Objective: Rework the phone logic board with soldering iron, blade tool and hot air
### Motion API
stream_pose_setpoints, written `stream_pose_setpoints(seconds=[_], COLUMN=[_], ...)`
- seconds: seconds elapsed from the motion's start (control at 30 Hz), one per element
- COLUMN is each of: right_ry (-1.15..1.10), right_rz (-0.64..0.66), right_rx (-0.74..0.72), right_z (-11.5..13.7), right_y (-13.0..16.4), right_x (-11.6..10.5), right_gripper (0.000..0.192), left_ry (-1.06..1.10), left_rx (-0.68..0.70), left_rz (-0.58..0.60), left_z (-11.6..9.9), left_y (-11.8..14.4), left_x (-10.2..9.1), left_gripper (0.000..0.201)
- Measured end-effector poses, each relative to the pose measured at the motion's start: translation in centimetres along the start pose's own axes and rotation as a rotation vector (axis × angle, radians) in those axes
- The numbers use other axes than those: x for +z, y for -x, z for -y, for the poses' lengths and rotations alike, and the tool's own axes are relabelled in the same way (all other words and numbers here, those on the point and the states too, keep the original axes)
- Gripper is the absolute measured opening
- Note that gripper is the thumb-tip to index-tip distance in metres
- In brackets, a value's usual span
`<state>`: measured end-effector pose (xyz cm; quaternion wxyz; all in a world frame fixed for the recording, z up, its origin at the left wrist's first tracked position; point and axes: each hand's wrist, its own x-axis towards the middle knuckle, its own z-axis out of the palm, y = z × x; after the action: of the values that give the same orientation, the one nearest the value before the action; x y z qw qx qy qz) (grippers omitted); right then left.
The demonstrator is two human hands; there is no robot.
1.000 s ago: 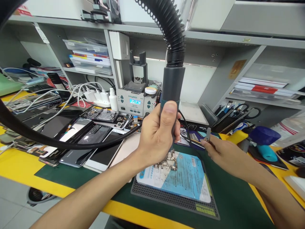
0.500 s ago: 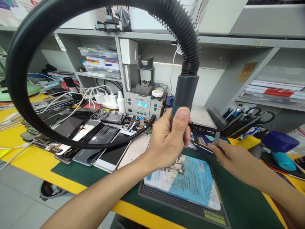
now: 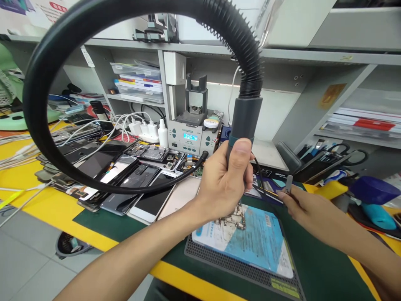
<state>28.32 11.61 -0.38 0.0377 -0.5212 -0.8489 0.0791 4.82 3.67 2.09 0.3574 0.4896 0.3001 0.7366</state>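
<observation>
My left hand (image 3: 224, 182) is wrapped around the dark handle of a hot air gun (image 3: 246, 115), thumb on top. Its thick black hose (image 3: 36, 108) arches up and loops round to the left. The hand hides the gun's nozzle. Below it a phone circuit board (image 3: 239, 219), partly covered by the hand, lies on a blue and white packet (image 3: 257, 242). To the right of the board, my right hand (image 3: 300, 205) pinches tweezers (image 3: 288, 184), their grey flat end standing up above the fingers; their tips are hard to make out.
A rework station (image 3: 191, 136) with a lit display stands behind. Several phones (image 3: 153, 196) and cables crowd the left. The packet rests on a dark perforated pad (image 3: 232, 261) over a green mat (image 3: 326, 259). A pen holder with scissors (image 3: 357, 156) is at right.
The view has shifted slightly, so the bench and shelves sit a little further right. Both hands keep their grips, nearly unmoved. The station's display reads slightly differently.
</observation>
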Motion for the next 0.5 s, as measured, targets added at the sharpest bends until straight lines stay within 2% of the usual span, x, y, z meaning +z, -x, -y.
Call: stream_pose_setpoints(seconds=[0.2, 0.5], right_ry=[0.009, 0.026], right_rz=[0.033, 0.038], right_rx=[0.004, 0.025], right_z=[0.51, 0.99], right_y=[0.18, 0.33], right_x=[-0.33, -0.66], right_gripper=[0.034, 0.032], left_ry=[-0.035, -0.020], left_rx=[-0.017, 0.005], left_rz=[0.028, 0.007], left_z=[-0.10, -0.05], left_y=[0.02, 0.03], left_x=[-0.05, 0.11], left_gripper=[0.049, 0.048])
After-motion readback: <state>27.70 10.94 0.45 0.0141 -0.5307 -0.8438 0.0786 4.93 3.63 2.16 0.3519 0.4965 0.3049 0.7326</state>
